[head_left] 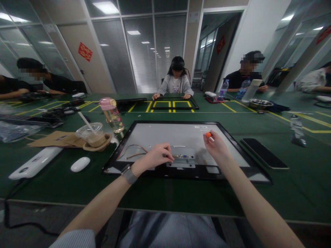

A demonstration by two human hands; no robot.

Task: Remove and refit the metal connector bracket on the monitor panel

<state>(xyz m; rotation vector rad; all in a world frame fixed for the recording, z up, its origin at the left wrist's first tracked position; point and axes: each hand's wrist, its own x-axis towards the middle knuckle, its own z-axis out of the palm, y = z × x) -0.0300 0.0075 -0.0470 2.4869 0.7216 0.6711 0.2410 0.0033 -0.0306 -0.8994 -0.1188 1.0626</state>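
Observation:
A flat display panel (pixel 168 132) with a black frame and grey-white back lies on the green table before me. Near its front edge is a metal bracket (pixel 181 164) carrying a small circuit board with connector ports (pixel 184 156). My left hand (pixel 159 154), wearing a watch, is closed with its fingertips at the left end of that board; what they pinch is hidden. Thin wires (pixel 133 148) run over the panel to the left of it. Raised above the panel's right half, my right hand (pixel 216 146) grips a small orange-and-white tool (pixel 208 134), mostly hidden by the fingers.
Left of the panel are a pink-lidded bottle (pixel 112 115), an iced drink cup (pixel 91 132), a white mouse (pixel 80 164) and a white power strip (pixel 34 163). A phone (pixel 263 153) lies to the right. Across the table a person (pixel 177 81) holds a black frame (pixel 178 107).

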